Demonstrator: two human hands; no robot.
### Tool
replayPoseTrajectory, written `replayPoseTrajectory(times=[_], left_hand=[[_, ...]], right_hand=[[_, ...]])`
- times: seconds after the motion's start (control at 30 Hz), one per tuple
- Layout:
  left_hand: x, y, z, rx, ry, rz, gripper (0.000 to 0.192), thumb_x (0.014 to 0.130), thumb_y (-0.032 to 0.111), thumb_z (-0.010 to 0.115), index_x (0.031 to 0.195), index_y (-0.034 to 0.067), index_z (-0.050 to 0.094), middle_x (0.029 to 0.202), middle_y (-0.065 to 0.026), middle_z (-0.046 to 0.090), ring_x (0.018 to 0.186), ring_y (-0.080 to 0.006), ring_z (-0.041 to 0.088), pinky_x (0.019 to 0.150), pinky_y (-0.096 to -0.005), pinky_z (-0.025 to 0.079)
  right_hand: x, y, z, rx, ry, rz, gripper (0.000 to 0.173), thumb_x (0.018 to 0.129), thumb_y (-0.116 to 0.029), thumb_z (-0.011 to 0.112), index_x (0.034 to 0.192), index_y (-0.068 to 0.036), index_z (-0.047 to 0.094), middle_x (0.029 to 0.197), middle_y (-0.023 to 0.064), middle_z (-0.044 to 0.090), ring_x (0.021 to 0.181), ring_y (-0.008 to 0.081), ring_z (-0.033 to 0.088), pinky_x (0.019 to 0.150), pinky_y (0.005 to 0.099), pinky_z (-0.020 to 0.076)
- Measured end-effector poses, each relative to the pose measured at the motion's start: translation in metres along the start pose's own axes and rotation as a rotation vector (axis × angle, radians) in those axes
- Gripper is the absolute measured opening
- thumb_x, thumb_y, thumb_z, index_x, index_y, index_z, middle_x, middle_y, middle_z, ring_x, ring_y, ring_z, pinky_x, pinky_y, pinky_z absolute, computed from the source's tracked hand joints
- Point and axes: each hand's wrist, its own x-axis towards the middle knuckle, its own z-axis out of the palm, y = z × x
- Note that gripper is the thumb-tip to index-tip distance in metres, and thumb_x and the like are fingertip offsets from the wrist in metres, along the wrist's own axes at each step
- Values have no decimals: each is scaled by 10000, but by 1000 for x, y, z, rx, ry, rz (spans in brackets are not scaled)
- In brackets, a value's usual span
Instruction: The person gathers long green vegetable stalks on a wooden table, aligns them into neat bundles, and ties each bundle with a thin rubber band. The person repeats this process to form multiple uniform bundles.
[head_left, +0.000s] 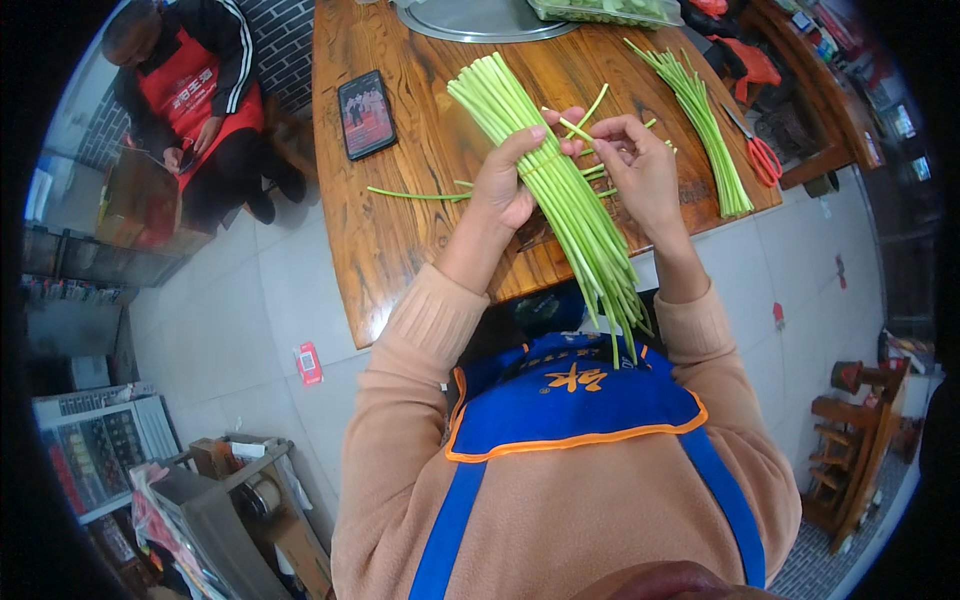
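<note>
My left hand (512, 174) grips a thick bundle of green garlic stems (581, 217) around its upper part, where a thin tie crosses it. The bundle slants from upper left down to my apron (577, 405). Just right of it, my right hand (636, 163) pinches a single stem (574, 129) between thumb and fingers, near my left fingertips. Loose stems (416, 194) lie on the wooden table (397, 247), some behind the bundle and partly hidden by my hands. A thinner bundle of stems (709, 135) rests farther right.
Red-handled scissors (763, 160) lie at the table's right edge. A phone (367, 115) lies at the left. At the far side are a round metal plate (480, 21) and a clear container of cut greens (611, 11). A person in a red apron (199, 90) sits at the upper left.
</note>
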Motion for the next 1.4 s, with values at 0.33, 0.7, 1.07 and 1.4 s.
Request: replayPoseTrajectory(times=[0.33, 0.7, 1.07, 1.4], left_hand=[[-2, 5, 5, 88, 97, 82, 308, 846, 95, 635, 1120, -20, 554, 1183, -184, 583, 968, -258, 630, 926, -418, 560], [-2, 2, 5, 92, 120, 41, 360, 793, 34, 551, 1142, -45, 504, 1046, -165, 576, 969, -269, 617, 1016, -440, 498], [-4, 2, 9, 89, 152, 35, 366, 778, 14, 532, 1137, -49, 492, 981, -150, 565, 936, -269, 617, 1010, -454, 500], [-6, 0, 9, 113, 115, 17, 367, 785, 23, 527, 1143, -47, 494, 961, -132, 573, 932, -260, 622, 1021, -477, 485]], right_hand=[[-41, -28, -30, -327, 191, -153, 100, 838, 4, 680, 935, 1, 656, 817, 85, 641, 663, 152, 602, 617, 277, 482], [-76, -57, -31, -520, 47, -190, 112, 792, 28, 686, 881, -12, 630, 808, 122, 591, 699, 296, 601, 591, 353, 482], [-76, -61, -24, -653, 9, -221, 99, 804, 32, 679, 890, -7, 647, 793, 104, 593, 676, 259, 608, 604, 332, 491], [-72, -69, -15, -691, 12, -244, 68, 825, -65, 669, 853, -61, 607, 790, 101, 571, 699, 322, 614, 597, 414, 490]])
